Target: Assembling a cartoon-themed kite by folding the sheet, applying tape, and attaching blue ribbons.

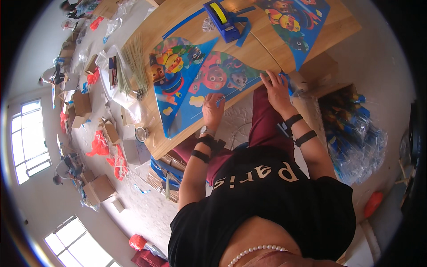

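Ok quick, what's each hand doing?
Left hand: curled at the kite; can't tell if it's gripping.
Right hand: open, by the kite's right end.

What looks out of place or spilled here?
Crumpled red plastic bags lie loose on the floor left of the table, like dropped litter. The blue printed sheets show no obvious damage.

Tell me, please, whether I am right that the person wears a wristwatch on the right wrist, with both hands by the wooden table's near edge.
Not quite: the head view shows the wristwatch on the wrist of the left hand, not of the right hand. Both hands are indeed by the near edge of the wooden table.
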### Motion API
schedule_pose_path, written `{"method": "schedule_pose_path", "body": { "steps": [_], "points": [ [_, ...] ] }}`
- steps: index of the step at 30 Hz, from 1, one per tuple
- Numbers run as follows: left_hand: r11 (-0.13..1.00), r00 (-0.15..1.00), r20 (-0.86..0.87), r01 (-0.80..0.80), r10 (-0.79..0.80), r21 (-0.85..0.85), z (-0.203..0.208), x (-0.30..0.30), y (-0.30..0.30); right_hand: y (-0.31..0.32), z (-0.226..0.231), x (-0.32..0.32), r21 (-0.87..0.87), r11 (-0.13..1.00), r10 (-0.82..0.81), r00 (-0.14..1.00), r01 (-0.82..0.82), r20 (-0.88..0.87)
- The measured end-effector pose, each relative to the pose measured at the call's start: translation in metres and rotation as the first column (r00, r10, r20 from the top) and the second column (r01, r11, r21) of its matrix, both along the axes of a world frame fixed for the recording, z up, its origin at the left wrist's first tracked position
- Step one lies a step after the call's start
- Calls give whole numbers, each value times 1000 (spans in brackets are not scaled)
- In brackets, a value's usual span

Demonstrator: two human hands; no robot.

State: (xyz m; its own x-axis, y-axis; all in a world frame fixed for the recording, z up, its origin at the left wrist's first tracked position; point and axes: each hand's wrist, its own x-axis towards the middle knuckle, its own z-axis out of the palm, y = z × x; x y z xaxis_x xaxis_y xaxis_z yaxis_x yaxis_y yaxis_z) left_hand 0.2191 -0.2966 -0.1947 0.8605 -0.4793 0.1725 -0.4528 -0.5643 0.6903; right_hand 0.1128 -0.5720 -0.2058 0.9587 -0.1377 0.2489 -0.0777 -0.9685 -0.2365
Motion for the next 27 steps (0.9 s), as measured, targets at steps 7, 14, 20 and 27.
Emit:
{"method": "schedule_pose_path", "body": {
  "steps": [7, 14, 20, 27],
  "points": [
    [997, 995, 78, -60, 57, 44, -2, -4, -1, 2, 3, 4, 16, 1000, 16, 1000, -15, -16],
    [994, 995, 48, -95, 93, 49, 2, -11, 2, 5, 8, 3, 34, 999, 19, 1000, -19, -11],
    [973, 957, 190, -229, 219, 30, 2, -37, 54, 1, 1, 5, 21, 998, 61, 998, -61, 18],
    [917, 968, 180, -225, 173, 329, -2, -67, 109, 3, 6, 5, 14, 999, 48, 999, -48, 5]
  ]
}}
